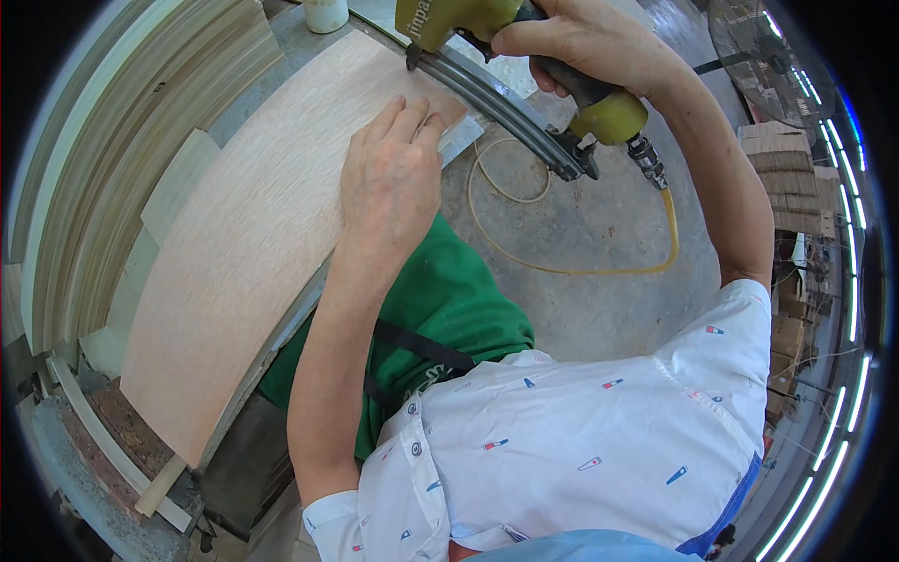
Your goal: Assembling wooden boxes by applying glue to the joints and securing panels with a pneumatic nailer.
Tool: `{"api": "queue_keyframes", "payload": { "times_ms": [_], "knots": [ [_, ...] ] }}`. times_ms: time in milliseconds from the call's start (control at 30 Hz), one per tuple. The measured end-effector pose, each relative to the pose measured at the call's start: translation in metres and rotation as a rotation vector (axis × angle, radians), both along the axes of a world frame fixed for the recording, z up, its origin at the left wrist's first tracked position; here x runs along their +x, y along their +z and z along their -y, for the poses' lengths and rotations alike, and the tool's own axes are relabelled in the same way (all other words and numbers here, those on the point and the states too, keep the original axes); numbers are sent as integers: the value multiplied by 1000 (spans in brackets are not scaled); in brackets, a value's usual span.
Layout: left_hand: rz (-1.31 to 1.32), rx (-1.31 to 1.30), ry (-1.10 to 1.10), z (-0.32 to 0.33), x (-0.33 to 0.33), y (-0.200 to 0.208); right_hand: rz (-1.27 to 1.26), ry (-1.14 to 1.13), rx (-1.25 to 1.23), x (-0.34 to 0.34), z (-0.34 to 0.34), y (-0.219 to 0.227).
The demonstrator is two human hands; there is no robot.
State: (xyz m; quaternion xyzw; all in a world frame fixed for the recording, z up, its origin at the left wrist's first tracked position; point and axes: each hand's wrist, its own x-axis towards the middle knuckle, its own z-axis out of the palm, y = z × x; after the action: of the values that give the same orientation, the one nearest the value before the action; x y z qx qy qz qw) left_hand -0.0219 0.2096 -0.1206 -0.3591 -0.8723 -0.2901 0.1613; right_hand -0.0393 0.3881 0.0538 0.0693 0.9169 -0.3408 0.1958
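Note:
A pale wooden panel (234,234) with fine grain lies in front of me on the left. My left hand (391,173) rests palm down near its far right end, fingers stretched out and holding nothing. My right hand (590,42) is wrapped round the black grip of a yellow-green pneumatic nail gun (611,117). The gun's long dark magazine (506,108) slants down to the right. Its nose is over the far edge of the panel; whether it touches, I cannot tell. A yellow air hose (671,229) runs from the coupling at the handle's end.
Stacked long wooden boards (89,178) stand along the left. A white container (326,14) is at the back. The hose loops over the concrete floor (599,215). At the far right are a fan (773,61) and stacked brown pieces (787,173). A wooden stick (161,485) lies near left.

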Motion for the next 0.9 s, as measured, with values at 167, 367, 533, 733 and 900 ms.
{"api": "queue_keyframes", "payload": {
  "times_ms": [167,367,533,733,900],
  "knots": [
    [-3,-7,0,-5,-2,-1,3,-3,91,2,1,4],
    [-23,19,16,-4,-6,-6,-15,-122,50,18,21,28],
    [-13,-6,77,13,11,-27,-287,-36,-79,39,-2,-11],
    [-44,178,386,98,80,-3,-253,239,-151,35,32,0],
    [-119,209,953,268,172,15,-182,492,-205,34,127,11]
  ]
}}
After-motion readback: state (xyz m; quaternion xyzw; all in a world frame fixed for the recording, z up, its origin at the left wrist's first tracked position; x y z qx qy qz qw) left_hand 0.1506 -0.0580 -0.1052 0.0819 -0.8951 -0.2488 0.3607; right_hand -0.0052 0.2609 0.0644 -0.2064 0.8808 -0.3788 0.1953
